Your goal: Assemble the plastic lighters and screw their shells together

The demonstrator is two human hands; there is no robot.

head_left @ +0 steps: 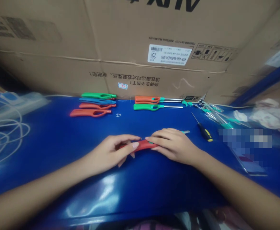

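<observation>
A red long-nosed lighter (pixel 144 145) lies level between my two hands over the blue table. My left hand (pixel 114 150) grips its left end, with the thumb on top. Around its right end curl the fingers of my right hand (pixel 173 145). A bit of green shows on the lighter beside my right fingertips, and the rest of that end is hidden. Just past my right hand, the tip of a metal tube (pixel 186 131) with some green peeks out; I cannot tell whether it belongs to the held lighter.
Several lighter handles (pixel 91 112) lie at the back left near small metal bits (pixel 118 115). Two lighters with tubes (pixel 146 107) lie to their right. Farther right are a screwdriver (pixel 205 132), loose tubes (pixel 214 115) and a phone (pixel 247 163). White cable (pixel 8 137) coils left; a cardboard box (pixel 121 38) stands behind.
</observation>
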